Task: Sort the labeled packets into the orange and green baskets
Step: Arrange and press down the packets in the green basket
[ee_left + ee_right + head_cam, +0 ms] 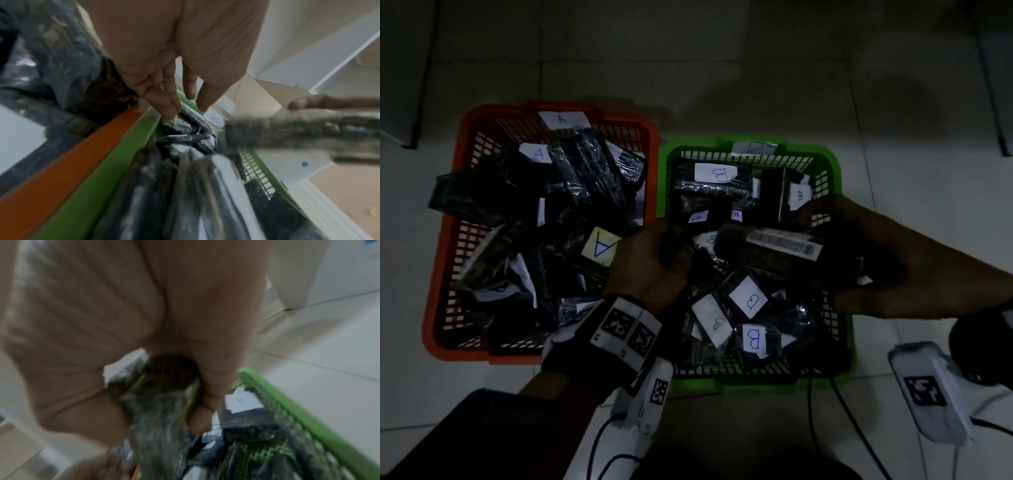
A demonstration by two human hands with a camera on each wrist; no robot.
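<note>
The orange basket [458,353] on the left holds several dark packets with "A" labels [601,246]. Beside it, the green basket [698,144] holds several packets labelled "B" [750,301]. My right hand [859,253] grips a dark packet with a barcode sticker [774,246] above the middle of the green basket; its letter label is hidden. The right wrist view shows that packet [160,402] blurred in my right hand [185,321]. My left hand [650,260] hovers over the two touching rims. In the left wrist view its straight fingers [170,105] touch a packet [180,125] inside the green basket [107,170].
Both baskets stand on a pale tiled floor [893,137]. Black cables [811,411] trail across the tiles in front of the green basket. A dark furniture leg [414,137] stands at the far left, and dark clothing [465,438] fills the lower left.
</note>
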